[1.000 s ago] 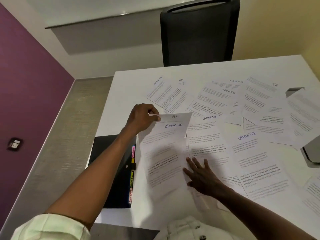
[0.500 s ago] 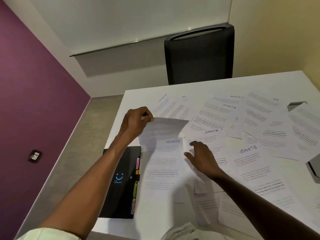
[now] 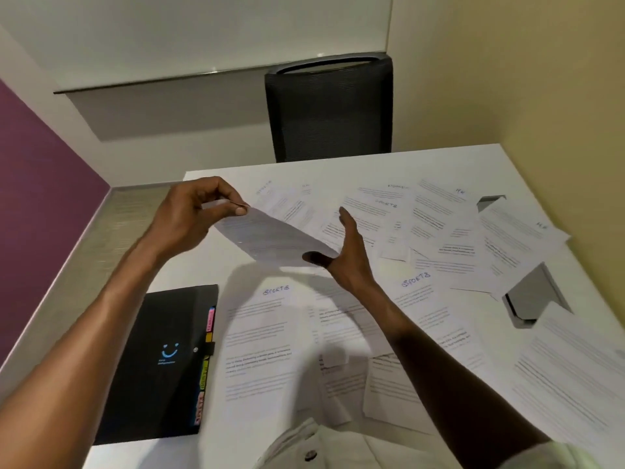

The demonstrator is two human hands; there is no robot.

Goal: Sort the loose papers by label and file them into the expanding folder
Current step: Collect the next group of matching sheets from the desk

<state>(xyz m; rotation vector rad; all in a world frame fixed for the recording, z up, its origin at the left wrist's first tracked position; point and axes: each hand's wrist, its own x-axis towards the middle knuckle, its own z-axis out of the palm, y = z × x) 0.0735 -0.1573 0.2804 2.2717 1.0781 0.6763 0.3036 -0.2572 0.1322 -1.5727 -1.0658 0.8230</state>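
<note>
My left hand [image 3: 189,214] pinches the top corner of a printed sheet [image 3: 270,240] and holds it in the air above the table, tilted and blurred. My right hand [image 3: 341,262] has its thumb under the sheet's lower right corner and its fingers spread upward. Beneath the sheet a page headed SPORTS [image 3: 260,336] lies flat. A second SPORTS page [image 3: 429,309] lies to its right. The black expanding folder [image 3: 159,363] rests shut at the table's left front, its coloured tabs [image 3: 206,360] along its right edge.
Several more labelled papers [image 3: 436,225] cover the white table [image 3: 216,265] to its right edge. A grey tray [image 3: 527,296] sits partly under them at the right. A dark mesh chair [image 3: 329,110] stands behind the table. A purple wall lies to the left.
My left hand has lifted the top sheet off the table into the air. My right hand has left the papers and risen to the sheet's lower corner. The SPORTS page below is now uncovered.
</note>
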